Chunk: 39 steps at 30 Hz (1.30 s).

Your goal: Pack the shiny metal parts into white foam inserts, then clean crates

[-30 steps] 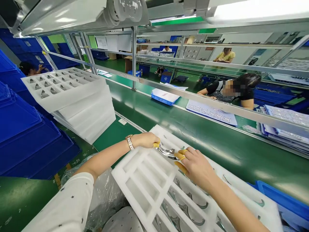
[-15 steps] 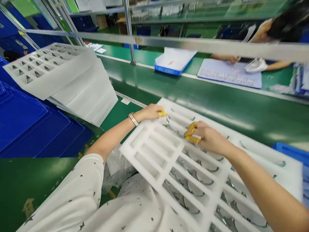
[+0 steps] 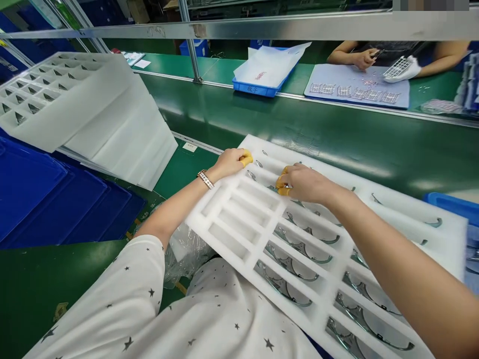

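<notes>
On green conveyor [image 3: 374, 154], foam tray [image 3: 232, 234]; blue bins [image 3: 48, 199] left.

The white rectangular foam tray [image 3: 411, 214] looks matt and slightly rough, the curved metal strips [image 3: 301, 248] in its slots glossy, and the dark green conveyor belt [image 3: 299, 129] beside it smooth with a soft sheen.
</notes>
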### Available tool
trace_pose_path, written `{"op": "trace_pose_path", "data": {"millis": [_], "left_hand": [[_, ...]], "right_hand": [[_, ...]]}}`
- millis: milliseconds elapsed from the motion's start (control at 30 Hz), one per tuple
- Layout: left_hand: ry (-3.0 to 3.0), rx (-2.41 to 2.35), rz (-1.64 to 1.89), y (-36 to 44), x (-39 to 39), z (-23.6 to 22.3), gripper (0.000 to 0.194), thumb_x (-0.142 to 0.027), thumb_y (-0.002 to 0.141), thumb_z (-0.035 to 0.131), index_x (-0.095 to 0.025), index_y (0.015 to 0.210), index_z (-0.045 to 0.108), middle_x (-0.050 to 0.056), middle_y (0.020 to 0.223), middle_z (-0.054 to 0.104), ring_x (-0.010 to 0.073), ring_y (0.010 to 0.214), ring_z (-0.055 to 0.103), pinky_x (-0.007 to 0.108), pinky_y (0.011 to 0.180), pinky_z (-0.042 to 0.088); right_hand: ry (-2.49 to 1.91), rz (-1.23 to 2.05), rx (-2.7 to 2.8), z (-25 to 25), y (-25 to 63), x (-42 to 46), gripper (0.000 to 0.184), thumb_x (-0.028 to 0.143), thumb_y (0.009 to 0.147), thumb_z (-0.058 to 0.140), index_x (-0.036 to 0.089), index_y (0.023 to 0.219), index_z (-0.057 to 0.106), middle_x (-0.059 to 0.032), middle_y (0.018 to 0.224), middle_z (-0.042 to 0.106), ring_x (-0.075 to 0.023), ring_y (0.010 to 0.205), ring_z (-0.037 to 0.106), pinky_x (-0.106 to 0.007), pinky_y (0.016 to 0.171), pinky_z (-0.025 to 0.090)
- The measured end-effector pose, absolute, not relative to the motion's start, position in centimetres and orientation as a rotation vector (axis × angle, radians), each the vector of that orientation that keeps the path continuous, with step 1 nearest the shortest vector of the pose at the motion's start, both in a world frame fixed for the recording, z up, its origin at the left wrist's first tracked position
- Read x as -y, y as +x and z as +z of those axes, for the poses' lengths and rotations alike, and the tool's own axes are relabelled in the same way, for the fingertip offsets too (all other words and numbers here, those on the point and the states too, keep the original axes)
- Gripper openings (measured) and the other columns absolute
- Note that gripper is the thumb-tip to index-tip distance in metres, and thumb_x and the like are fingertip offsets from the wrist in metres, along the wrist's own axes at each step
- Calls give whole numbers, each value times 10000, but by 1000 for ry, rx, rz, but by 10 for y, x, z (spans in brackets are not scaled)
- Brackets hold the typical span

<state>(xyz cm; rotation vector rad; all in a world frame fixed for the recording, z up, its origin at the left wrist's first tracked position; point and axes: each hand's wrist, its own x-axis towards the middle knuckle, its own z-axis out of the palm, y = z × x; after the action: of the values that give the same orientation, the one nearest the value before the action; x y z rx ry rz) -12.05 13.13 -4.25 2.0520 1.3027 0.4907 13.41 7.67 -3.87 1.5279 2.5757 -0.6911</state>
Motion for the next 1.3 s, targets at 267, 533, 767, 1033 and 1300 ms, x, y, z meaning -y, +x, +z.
{"op": "trace_pose_path", "data": {"millis": [267, 533, 767, 1033, 1300], "left_hand": [[2108, -1328, 524, -121, -131, -50, 221, -267, 859, 544, -167, 879, 740, -4, 738, 674, 132, 670, 533, 252, 607, 323], [2073, -1348, 573, -123, -128, -50, 236, -314, 879, 545, -188, 870, 744, -12, 772, 697, 128, 687, 552, 241, 629, 353], [2059, -1339, 584, -125, -127, -52, 224, -300, 862, 542, -203, 876, 744, -14, 773, 694, 131, 685, 555, 247, 656, 377], [2156, -1373, 573, -125, -131, -54, 251, -318, 850, 530, -193, 867, 747, 5, 741, 689, 150, 683, 569, 253, 628, 374], [2187, -1336, 598, -131, -139, -52, 374, -400, 817, 517, -174, 1006, 746, 59, 965, 765, 210, 864, 663, 290, 759, 487]], "right_hand": [[1539, -316, -2636, -25, 120, -62, 195, 173, 800, 533, 214, 776, 722, -109, 845, 640, -239, 824, 538, -325, 615, 399], [1510, -463, -2522, -5, 105, -54, 271, 118, 855, 465, 214, 848, 718, -84, 917, 676, -189, 775, 597, -288, 615, 403], [1380, -584, -2569, -4, 113, -57, 279, -15, 776, 441, 187, 717, 625, -67, 858, 637, -169, 768, 581, -268, 668, 391], [1452, -345, -2362, -3, 91, -56, 339, -6, 830, 410, 134, 898, 712, -150, 1033, 691, -264, 1004, 604, -376, 820, 428], [1545, -325, -2583, 9, 115, -31, 264, 102, 911, 485, 124, 1041, 714, -162, 1088, 707, -281, 1031, 632, -442, 908, 438]]}}
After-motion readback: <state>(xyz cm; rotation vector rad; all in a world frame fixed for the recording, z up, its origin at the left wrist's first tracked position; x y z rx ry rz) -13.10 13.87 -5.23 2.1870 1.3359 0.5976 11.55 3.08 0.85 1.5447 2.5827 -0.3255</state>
